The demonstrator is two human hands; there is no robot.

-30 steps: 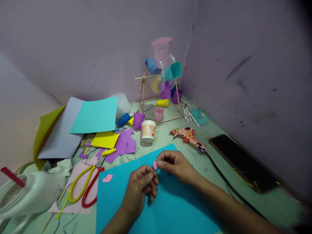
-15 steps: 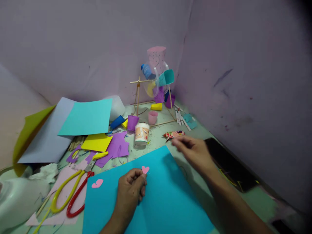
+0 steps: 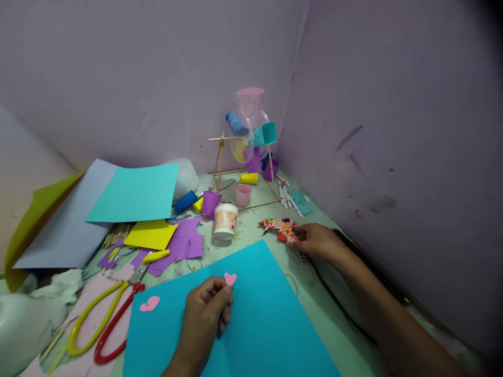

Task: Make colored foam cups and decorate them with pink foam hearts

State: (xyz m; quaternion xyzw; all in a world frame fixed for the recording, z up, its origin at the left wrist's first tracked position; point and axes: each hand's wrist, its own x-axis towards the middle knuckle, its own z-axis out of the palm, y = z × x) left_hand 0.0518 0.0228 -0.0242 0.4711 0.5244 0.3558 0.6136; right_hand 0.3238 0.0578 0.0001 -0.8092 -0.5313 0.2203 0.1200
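Between thumb and fingers, my left hand (image 3: 207, 314) pinches a small pink paper heart (image 3: 230, 279) by its lower tip. It is over a blue sheet of paper (image 3: 267, 314) that has a crease down it. Near the sheet's left edge lies a pink heart-like paper scrap (image 3: 150, 303). My right hand (image 3: 320, 241) has its fingers closed at the handle of a floral-patterned glue gun (image 3: 280, 227), which lies on its side beyond the sheet. A dark cord runs from the gun under my right forearm.
Red-and-yellow-handled scissors (image 3: 110, 314) lie left of the sheet, beside purple paper scraps (image 3: 188, 241). A printed paper cup (image 3: 225, 222) stands beyond it. Farther back is a stick frame (image 3: 220, 162) carrying a wheel of coloured cups. White rolled sticks (image 3: 288, 199) lie near the right wall.
My right hand has moved down and reached the glue gun's handle, and the gun now shows more fully. My left hand still holds the heart. The view has shifted slightly.
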